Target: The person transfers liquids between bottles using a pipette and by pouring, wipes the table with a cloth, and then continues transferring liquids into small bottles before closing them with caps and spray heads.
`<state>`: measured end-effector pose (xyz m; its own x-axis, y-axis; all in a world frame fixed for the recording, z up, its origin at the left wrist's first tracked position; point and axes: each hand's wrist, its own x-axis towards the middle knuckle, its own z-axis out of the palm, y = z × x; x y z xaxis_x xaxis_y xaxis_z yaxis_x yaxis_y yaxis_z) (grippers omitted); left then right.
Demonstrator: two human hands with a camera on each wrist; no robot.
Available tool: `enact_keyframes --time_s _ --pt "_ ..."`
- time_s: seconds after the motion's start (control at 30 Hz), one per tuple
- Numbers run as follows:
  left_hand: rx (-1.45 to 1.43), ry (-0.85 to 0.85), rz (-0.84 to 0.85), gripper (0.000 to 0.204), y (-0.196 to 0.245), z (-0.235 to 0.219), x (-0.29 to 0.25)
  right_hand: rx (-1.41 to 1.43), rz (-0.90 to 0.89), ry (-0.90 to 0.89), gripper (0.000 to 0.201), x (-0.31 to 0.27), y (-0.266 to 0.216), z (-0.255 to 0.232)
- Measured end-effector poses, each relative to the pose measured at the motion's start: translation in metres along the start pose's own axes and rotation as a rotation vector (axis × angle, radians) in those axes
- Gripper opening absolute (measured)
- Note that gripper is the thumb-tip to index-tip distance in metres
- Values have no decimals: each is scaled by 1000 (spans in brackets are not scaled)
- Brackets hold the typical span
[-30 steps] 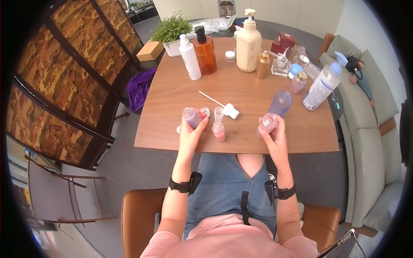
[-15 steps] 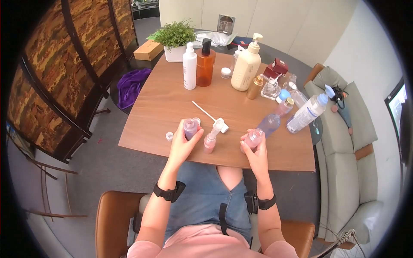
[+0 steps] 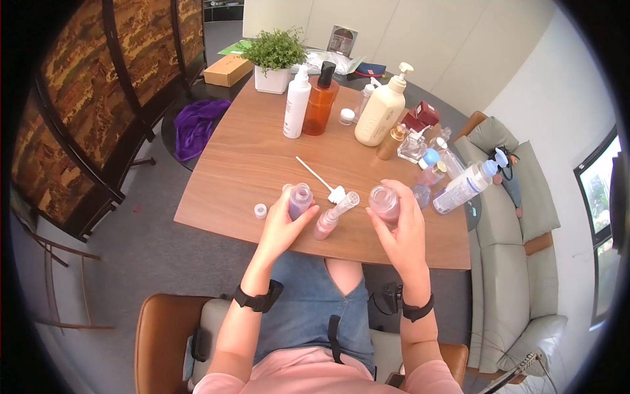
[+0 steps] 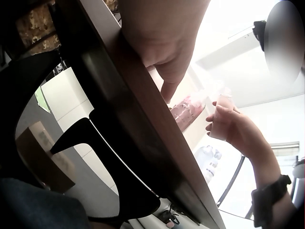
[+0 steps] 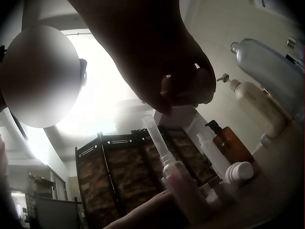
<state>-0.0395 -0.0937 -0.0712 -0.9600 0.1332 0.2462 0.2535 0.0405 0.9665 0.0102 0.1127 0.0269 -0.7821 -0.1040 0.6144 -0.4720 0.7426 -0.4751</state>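
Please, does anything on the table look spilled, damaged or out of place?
I see no spill or damage. Only the white pump top looks odd: it lies loose on the table, attached to nothing below, with its long thin tube exposed.

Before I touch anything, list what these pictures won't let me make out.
Left wrist view: most of the lilac bottle, behind left hand and table.
Right wrist view: detail of the pink bottle in the right hand, lost in shadow.
Head view: print on the white spray bottle, too small.
Head view: end of folding screen, cut off by dark border.
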Motion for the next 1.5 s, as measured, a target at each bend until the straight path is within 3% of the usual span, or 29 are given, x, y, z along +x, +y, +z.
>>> enact_keyframes --time_s 0.27,0.47,0.53,1.5 --pt "86 76 96 27 -15 1 1 -182 -98 -44 56 9 -9 -10" --pt "64 81 60 28 -9 1 0 -230 -86 -59 56 12 -11 -8" --pt "58 76 42 40 -9 0 -1 -218 -94 -45 55 13 -13 -7" --pt "103 94 79 39 -1 -2 -2 -407 -151 -2 58 16 -23 -14"
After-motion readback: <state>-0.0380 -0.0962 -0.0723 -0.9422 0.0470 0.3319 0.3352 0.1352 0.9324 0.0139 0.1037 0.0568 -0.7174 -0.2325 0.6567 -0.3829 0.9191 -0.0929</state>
